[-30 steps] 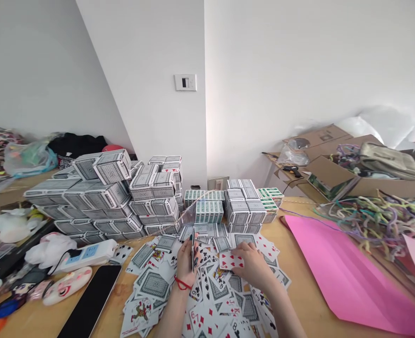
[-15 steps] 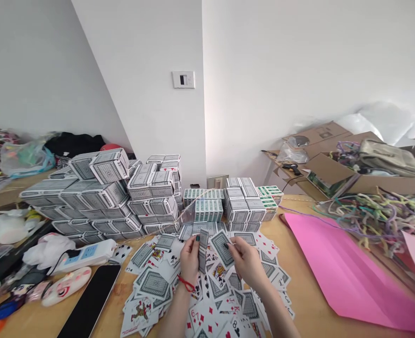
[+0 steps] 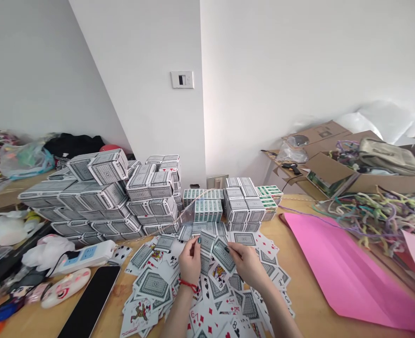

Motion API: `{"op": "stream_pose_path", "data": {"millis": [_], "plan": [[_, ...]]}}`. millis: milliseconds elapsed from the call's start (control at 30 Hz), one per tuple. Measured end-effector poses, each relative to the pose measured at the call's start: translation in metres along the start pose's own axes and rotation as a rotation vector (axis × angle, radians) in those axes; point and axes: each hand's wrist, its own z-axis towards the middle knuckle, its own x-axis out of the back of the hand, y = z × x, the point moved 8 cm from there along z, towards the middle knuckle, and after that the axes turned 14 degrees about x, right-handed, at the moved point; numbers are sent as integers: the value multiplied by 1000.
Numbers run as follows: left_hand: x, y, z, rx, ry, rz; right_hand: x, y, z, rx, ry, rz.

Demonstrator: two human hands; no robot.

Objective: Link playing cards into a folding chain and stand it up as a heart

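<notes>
turned from nearly edge-on half a second ago, the left-hand card (image 3: 207, 240) now shows its patterned back in the head view, just right of the left hand's (image 3: 190, 263) fingertips, which pinch its left edge; whether it is single, i cannot tell. just left of the right hand's (image 3: 247, 264) fingertips, pressed together on its right edge, the right-hand card (image 3: 223, 256) has come closer to its neighbour, its long axis slanting down toward the right wrist, that hand nearer, with loose cards (image 3: 153, 285) below both hands' fingers.
</notes>
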Motion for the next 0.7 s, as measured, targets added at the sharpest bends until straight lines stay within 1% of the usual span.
{"op": "stream_pose_path", "data": {"millis": [133, 200, 300, 367, 467, 567, 633, 700], "plan": [[-3, 9, -7, -137, 14, 200, -3, 5, -2, -49, -52, 34], [-7, 14, -11, -202, 1, 271, -6, 7, -3, -62, -75, 46], [-13, 21, -20, -286, -38, 332, -9, 13, -4, -92, -82, 94], [-16, 24, -24, -320, -51, 347, -14, 20, -6, -144, -86, 165], [-20, 26, -28, -346, -72, 367, -24, 32, -10, -224, -110, 280], [-23, 26, -29, -351, -104, 370, -30, 39, -11, -253, -111, 361], [-24, 23, -28, -326, -123, 346, -30, 39, -11, -254, -96, 393], [-23, 19, -25, -267, -142, 300, -28, 38, -10, -249, -70, 402]]}}
